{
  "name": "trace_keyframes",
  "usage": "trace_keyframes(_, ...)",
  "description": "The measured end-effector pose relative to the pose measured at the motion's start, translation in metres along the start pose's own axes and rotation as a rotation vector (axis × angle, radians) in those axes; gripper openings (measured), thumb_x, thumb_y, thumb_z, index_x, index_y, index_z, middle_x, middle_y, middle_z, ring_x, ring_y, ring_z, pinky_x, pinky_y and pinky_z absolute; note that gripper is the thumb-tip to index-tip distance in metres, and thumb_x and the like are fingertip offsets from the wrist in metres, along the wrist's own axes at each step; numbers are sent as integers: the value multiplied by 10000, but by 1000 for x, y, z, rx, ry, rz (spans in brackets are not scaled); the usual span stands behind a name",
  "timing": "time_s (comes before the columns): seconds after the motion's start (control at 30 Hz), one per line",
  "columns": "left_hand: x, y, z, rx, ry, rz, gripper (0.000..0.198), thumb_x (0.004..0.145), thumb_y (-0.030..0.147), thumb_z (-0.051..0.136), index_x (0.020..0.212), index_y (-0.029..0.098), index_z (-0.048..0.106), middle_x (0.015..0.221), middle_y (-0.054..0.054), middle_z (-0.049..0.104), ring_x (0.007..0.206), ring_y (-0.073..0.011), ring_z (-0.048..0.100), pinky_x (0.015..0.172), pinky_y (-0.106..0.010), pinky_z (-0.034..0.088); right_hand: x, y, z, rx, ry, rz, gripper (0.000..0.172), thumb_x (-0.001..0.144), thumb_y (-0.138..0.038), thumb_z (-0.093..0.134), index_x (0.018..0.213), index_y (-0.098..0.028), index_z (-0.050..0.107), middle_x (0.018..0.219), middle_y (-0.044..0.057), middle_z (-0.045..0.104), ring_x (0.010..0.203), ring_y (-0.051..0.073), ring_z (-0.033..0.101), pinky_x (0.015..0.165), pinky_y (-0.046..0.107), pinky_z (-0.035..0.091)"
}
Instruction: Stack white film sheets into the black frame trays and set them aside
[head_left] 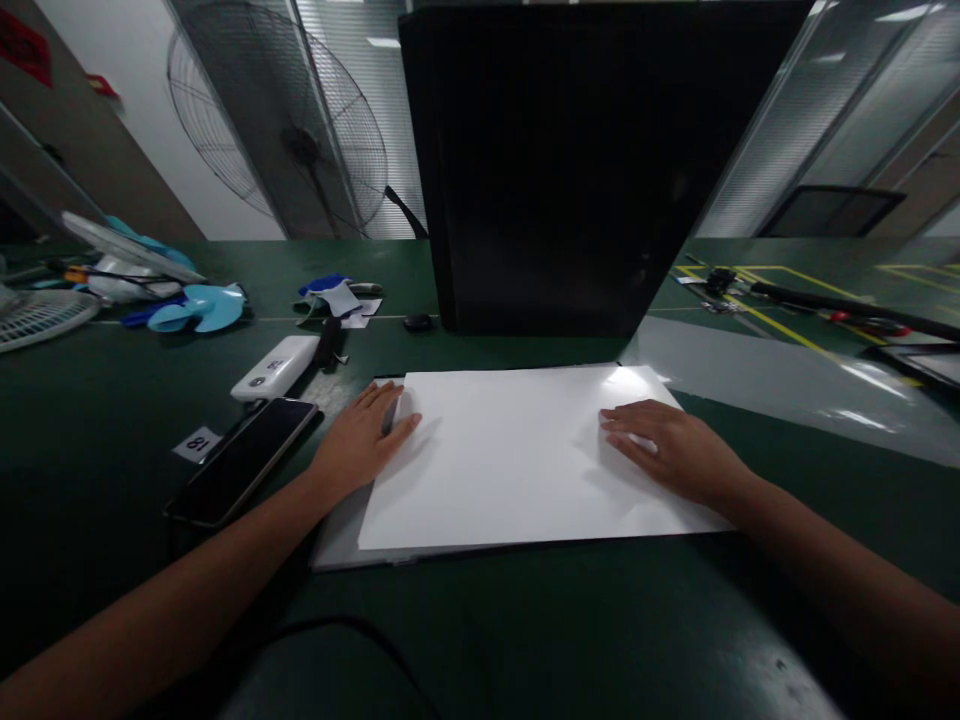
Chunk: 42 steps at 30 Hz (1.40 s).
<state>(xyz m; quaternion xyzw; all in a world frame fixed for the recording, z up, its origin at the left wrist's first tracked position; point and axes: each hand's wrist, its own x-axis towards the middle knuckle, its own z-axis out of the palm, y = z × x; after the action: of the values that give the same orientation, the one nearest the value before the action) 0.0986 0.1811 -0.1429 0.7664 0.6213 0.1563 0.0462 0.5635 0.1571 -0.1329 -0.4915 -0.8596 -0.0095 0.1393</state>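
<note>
Lays the left hand (pixel 356 440) open at the far-left part of a white sheet (pixel 510 460), with fingers stretched along the left edge and thumb parted over the surface, gripping nothing. Holds the right hand (pixel 679 450) loosely open over the right part, with fingers slightly curled and pointing left, grasping nothing; cannot tell whether pressing or barely hovering. Has the sheet between both hands, on a flat grey base (pixel 341 535) showing mostly along the left, on the green table (pixel 525 640), nearer than a tall black panel (pixel 577 170). Shows a dark phone (pixel 247 460) left of the left hand, untouched. Seems to be at the step of squaring or steadying the sheet; for any next shift, would call for light, even contact on both sides.
</note>
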Motion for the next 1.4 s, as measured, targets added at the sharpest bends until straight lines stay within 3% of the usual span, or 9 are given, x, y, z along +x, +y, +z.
trace_keyframes(0.17, 2, -6, 4, 22, 16, -3, 784, 970, 637, 506, 1530, 88, 535, 1637, -204, 476, 1554, -358, 396, 1295, -520, 300, 0, -5, 3, 61, -28, -125, 427, 1065, -476, 482, 1360, -283, 723, 1427, 62, 676, 1307, 298, 646, 1106, 610, 538)
trace_keyframes(0.37, 3, -13, 7, -20, 24, -8, 672, 959, 536, 567, 1488, 121, 579, 1649, -189, 462, 1561, -353, 387, 1293, -525, 304, -1, 0, 3, 177, -92, -130, 466, 1058, -486, 516, 1479, -325, 633, 1581, 39, 541, 1449, 304, 528, 1199, 606, 460)
trace_keyframes(0.53, 2, -11, 0, -54, -13, 9, 572, 952, 378, 553, 1501, 226, 604, 1714, -118, 382, 1585, -351, 349, 1291, -570, 289, -2, 11, 0, 253, -146, -88, 515, 1062, -513, 498, 1559, -385, 534, 1643, -2, 462, 1519, 287, 439, 1260, 608, 373)
trace_keyframes(0.7, 2, -7, -4, -39, -33, 0, 563, 929, 300, 542, 1481, 255, 644, 1701, -86, 404, 1597, -372, 315, 1292, -596, 283, -4, 52, -4, 191, 16, 101, 521, 1039, -556, 496, 1478, -311, 632, 1555, 43, 570, 1450, 297, 530, 1223, 582, 436)
trace_keyframes(0.83, 2, -8, -1, -39, -6, -27, 536, 939, 311, 565, 1466, 289, 658, 1680, -63, 439, 1594, -395, 310, 1268, -631, 319, -7, 76, -3, 132, 93, 165, 484, 1029, -525, 493, 1350, -251, 730, 1454, 72, 655, 1381, 302, 598, 1203, 570, 464)
trace_keyframes(1.07, 5, -11, 0, -67, -36, -64, 513, 992, 381, 546, 1469, 223, 652, 1681, -106, 440, 1600, -369, 297, 1293, -591, 287, -4, 68, 1, 42, 63, 115, 457, 1048, -507, 465, 1233, -242, 789, 1401, 74, 691, 1307, 277, 652, 1169, 535, 507)
trace_keyframes(1.4, 4, -13, 4, -118, 11, -58, 517, 984, 314, 517, 1474, 194, 630, 1680, -131, 425, 1600, -330, 304, 1305, -580, 263, -3, 55, -3, -26, 43, 108, 450, 1057, -504, 447, 1165, -276, 819, 1406, 41, 689, 1317, 282, 645, 1157, 539, 515)
